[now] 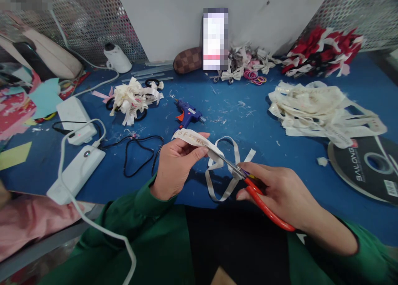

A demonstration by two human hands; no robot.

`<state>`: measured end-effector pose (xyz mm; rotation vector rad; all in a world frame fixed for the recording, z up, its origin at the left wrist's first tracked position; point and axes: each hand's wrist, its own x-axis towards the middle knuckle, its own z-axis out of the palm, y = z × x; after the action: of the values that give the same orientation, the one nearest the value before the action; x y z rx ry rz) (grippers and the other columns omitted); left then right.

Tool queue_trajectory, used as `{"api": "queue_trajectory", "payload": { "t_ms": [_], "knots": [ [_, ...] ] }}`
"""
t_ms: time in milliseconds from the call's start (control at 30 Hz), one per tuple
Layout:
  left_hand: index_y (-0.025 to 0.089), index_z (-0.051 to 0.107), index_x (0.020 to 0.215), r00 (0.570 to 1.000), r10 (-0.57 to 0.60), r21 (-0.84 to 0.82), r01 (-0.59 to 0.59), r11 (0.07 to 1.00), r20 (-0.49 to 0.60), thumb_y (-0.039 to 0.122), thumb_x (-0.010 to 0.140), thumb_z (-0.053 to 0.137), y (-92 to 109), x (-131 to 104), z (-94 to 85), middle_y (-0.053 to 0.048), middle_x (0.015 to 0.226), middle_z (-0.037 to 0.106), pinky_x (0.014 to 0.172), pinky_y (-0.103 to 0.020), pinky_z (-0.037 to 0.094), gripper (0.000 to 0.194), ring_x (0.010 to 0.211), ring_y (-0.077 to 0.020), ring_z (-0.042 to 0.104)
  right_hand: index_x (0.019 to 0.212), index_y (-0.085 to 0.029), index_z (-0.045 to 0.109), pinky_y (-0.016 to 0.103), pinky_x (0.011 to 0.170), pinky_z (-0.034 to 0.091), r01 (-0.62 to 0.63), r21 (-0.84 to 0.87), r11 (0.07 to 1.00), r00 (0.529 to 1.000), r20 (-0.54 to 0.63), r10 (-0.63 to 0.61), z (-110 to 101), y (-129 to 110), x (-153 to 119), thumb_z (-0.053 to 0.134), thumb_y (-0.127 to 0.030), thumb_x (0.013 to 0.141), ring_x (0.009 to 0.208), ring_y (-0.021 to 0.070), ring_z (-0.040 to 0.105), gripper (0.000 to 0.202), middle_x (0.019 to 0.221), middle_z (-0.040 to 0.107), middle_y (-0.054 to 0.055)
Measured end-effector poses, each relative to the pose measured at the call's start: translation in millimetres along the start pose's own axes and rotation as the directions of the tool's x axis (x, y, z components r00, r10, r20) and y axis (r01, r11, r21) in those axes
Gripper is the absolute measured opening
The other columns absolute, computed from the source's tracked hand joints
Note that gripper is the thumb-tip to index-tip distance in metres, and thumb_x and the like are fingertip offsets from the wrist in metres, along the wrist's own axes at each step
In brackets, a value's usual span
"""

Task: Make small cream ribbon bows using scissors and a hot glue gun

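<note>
My left hand pinches a white printed ribbon between thumb and fingers. Red-handled scissors are in my right hand, with their blades reaching left to the ribbon beside my left thumb. Whether the blades have cut into it cannot be made out. A narrow white ribbon loop hangs or lies on the blue table just beyond and between both hands. Past my left hand lies a blue glue gun with an orange trigger.
On the blue table are a cream ribbon pile, a black spool, white bows and red bows. A phone stands at the back. White power strips and cables lie left.
</note>
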<state>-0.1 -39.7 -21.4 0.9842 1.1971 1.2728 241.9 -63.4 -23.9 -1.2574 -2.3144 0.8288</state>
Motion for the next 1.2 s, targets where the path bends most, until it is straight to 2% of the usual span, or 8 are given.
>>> {"api": "queue_trajectory", "payload": {
  "t_ms": [167,367,600,800,1200],
  "knots": [
    [0.023,0.083,0.098,1.000,0.001,-0.014,-0.001,1.000,0.006,0.020,0.073,0.087,1.1,0.3,1.2,-0.003,0.096,0.080,0.075,-0.027,0.062,0.025,0.078,-0.0158,0.073,0.113,-0.023,0.067,0.025,0.052,0.041,0.000,-0.009,1.000,1.000,0.008,0.000,2.2,0.3,0.8,0.059,-0.063,0.094,0.059,0.0152,0.065,0.046,0.080,0.074,0.003],
    [0.022,0.083,0.097,0.997,-0.069,-0.005,0.070,0.998,0.030,0.020,0.069,0.089,1.8,-1.6,2.8,-0.002,0.089,0.080,0.073,-0.027,0.062,0.029,0.075,-0.0158,0.072,0.115,-0.021,0.067,0.025,0.051,0.040,0.013,-0.068,0.998,1.000,-0.003,-0.014,2.8,-0.1,1.4,0.060,-0.063,0.093,0.057,0.0160,0.065,0.048,0.082,0.075,0.004],
    [0.021,0.083,0.098,0.998,-0.057,0.000,0.057,0.998,0.022,0.019,0.069,0.089,2.5,-1.1,2.3,-0.004,0.091,0.080,0.074,-0.031,0.063,0.030,0.076,-0.0179,0.073,0.107,-0.023,0.069,0.025,0.053,0.043,0.012,0.001,1.000,1.000,0.012,-0.012,-0.4,-1.2,1.8,0.060,-0.058,0.096,0.061,0.0150,0.068,0.038,0.080,0.075,0.003],
    [0.023,0.083,0.098,0.998,-0.050,-0.024,0.050,0.998,0.024,0.018,0.069,0.089,3.6,-0.6,2.9,-0.002,0.089,0.080,0.072,-0.026,0.062,0.029,0.075,-0.0145,0.072,0.114,-0.022,0.067,0.026,0.054,0.044,0.012,0.018,1.000,1.000,0.015,-0.012,1.5,0.8,1.3,0.060,-0.060,0.095,0.062,0.0167,0.068,0.043,0.082,0.076,0.004],
    [0.021,0.082,0.099,0.995,-0.080,0.019,0.079,0.997,0.060,0.021,0.069,0.088,2.4,-1.5,2.1,-0.003,0.085,0.080,0.074,-0.031,0.063,0.031,0.077,-0.0186,0.074,0.116,-0.021,0.066,0.026,0.052,0.041,0.021,-0.057,0.998,1.000,-0.016,-0.022,5.4,0.6,1.8,0.059,-0.062,0.094,0.059,0.0169,0.067,0.047,0.083,0.076,0.005]
  ]
}}
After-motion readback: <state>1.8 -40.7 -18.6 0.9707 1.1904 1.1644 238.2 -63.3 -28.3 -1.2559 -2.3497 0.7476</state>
